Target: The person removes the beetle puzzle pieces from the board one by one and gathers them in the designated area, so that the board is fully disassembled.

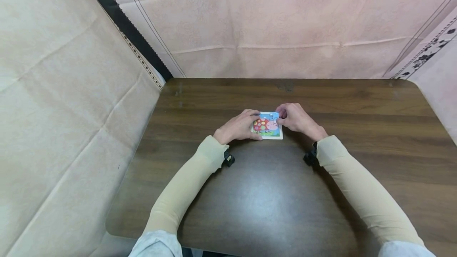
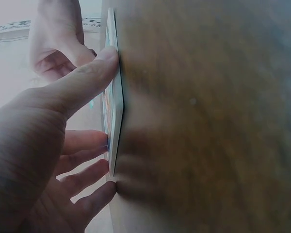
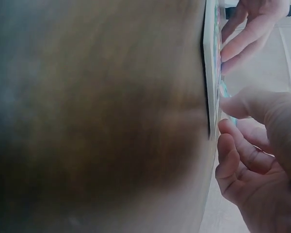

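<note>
A small white-edged jigsaw puzzle board (image 1: 268, 133) with a cartoon red spotted bug on blue and green lies flat on the brown table. My left hand (image 1: 241, 126) holds the board's left side. In the left wrist view its thumb (image 2: 89, 80) lies on the near edge, and its fingers reach toward the far side. Over the upper right corner, my right hand (image 1: 295, 118) pinches a small puzzle piece. A thin blue-green edge of that piece (image 3: 225, 89) shows beside the thumb in the right wrist view; the fingers hide most of it.
The wood-grain table (image 1: 221, 98) has rounded corners and ends at a pale cloth (image 1: 285, 23) hung behind it. More pale cloth (image 1: 64, 114) hangs along the left. Dark wrist cameras (image 1: 229, 158) sit under both wrists.
</note>
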A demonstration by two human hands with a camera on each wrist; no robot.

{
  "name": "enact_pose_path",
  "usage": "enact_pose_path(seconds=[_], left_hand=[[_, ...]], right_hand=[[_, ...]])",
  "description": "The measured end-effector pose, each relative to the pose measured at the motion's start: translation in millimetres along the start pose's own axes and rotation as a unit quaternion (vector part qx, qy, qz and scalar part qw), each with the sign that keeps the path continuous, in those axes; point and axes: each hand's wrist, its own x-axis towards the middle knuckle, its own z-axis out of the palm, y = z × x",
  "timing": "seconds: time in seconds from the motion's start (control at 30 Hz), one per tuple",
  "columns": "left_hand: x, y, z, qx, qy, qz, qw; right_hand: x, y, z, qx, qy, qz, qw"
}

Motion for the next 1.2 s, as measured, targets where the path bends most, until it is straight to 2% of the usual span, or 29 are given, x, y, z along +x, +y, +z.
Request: enact_pose_path(seconds=[0.4,0.8,1.2], left_hand=[[0.6,1.5,0.5,0.002,0.007,-0.006,1.0],[-1.7,1.1,0.0,0.002,0.008,-0.011,0.9999],[-2.3,1.5,-0.2,-0.001,0.01,-0.012,0.9999]], right_hand=[[-16.6,15,-13,0.012,0.029,-0.004,0.9995],[-33.7,37,-31,0.011,0.027,0.034,0.999],[-44.5,62,-45,-0.008,0.03,0.032,0.999]])
